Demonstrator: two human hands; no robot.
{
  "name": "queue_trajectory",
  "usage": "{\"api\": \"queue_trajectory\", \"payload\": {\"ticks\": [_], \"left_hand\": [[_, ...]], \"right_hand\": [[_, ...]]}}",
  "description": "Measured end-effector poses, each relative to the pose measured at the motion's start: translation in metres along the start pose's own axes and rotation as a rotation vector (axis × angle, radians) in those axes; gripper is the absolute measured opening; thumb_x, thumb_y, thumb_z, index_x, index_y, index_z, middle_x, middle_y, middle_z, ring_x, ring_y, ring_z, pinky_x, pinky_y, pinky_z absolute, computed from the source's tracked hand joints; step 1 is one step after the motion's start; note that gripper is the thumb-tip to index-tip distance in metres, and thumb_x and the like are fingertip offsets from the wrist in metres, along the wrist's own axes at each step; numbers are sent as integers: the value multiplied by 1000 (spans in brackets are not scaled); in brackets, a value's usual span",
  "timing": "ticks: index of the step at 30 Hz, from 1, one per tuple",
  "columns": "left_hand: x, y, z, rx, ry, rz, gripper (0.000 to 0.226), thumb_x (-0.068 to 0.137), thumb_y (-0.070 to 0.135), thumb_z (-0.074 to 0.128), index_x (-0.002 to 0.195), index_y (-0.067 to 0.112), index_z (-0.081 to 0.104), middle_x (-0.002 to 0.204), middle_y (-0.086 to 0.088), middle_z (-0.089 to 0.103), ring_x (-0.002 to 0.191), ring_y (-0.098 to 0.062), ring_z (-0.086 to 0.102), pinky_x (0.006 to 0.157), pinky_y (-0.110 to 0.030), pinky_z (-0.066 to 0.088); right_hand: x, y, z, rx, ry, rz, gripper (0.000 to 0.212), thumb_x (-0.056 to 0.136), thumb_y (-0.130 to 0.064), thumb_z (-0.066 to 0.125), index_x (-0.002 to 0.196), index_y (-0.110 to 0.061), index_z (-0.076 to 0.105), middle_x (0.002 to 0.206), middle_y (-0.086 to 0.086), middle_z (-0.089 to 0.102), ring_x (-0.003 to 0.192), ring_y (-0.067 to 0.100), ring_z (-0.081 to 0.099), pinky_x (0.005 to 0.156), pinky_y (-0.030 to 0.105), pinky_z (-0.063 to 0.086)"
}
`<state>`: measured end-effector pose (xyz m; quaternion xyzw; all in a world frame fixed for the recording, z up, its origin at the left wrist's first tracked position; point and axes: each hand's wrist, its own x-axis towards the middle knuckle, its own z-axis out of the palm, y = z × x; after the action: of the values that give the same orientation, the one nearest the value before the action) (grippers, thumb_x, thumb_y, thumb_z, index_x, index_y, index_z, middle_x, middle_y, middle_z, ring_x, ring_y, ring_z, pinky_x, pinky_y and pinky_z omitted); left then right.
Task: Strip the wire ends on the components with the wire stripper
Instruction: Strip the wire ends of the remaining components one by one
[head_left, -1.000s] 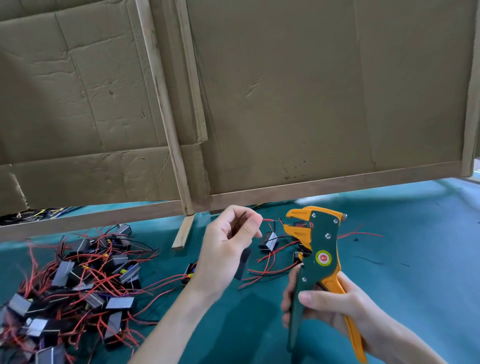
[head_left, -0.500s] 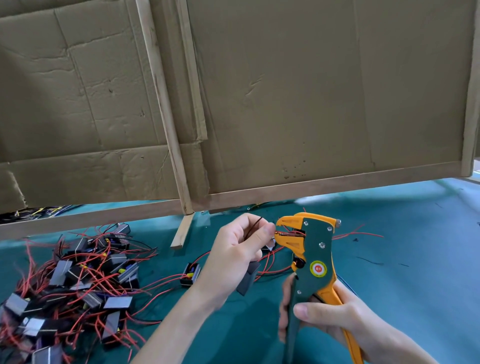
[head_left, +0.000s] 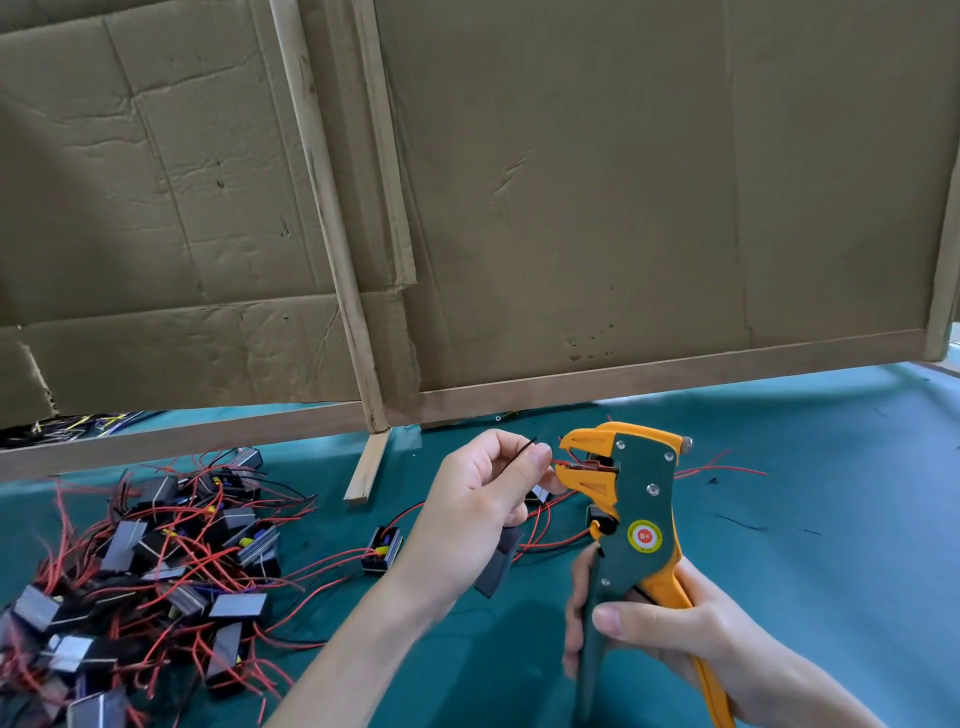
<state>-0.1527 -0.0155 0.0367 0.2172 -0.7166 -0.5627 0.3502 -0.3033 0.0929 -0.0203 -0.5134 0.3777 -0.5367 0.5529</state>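
Observation:
My right hand (head_left: 670, 636) grips the handles of the green and orange wire stripper (head_left: 631, 512), held upright above the table. My left hand (head_left: 480, 501) pinches thin red and black wires at the stripper's jaws; the red wire end (head_left: 563, 461) lies between the jaws. A dark block-shaped component (head_left: 498, 564) hangs from those wires below my left hand. A pile of similar components with red and black wires (head_left: 140, 566) lies at the left of the green table.
One lone component (head_left: 383, 548) lies on the green table surface (head_left: 831, 519) near my left wrist. More components and red wires (head_left: 550, 525) lie behind the stripper. A cardboard panel in a wooden frame (head_left: 623, 374) stands along the back.
My left hand moved right and brought the wire ends into the stripper's jaws. The stripper shifted slightly left and lower, and its jaws have come down on the red wire.

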Motion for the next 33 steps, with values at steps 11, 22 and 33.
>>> {"api": "queue_trajectory", "payload": {"ticks": [11,22,33], "left_hand": [[0,1,2,-6,20,-11,20,93,28,56,82,11,60,74,5,66,53,-8,30,51,-15,30],[0,3,-2,25,-7,-16,17,95,21,55,83,8,59,70,8,68,53,-8,31,52,-14,31],[6,-15,-5,-22,15,-69,14,96,17,54,85,10,58,68,9,65,48,-3,35,52,-13,34]], "right_hand": [[-2,-2,0,-35,10,-12,29,79,-29,79,94,-8,65,86,20,68,82,39,63,82,53,43],[-1,7,4,-28,140,-7,33,65,-39,89,76,-18,66,68,19,61,59,35,58,62,40,52],[5,14,8,73,208,67,33,60,-23,82,79,-4,63,68,30,61,58,38,62,56,41,54]]}}
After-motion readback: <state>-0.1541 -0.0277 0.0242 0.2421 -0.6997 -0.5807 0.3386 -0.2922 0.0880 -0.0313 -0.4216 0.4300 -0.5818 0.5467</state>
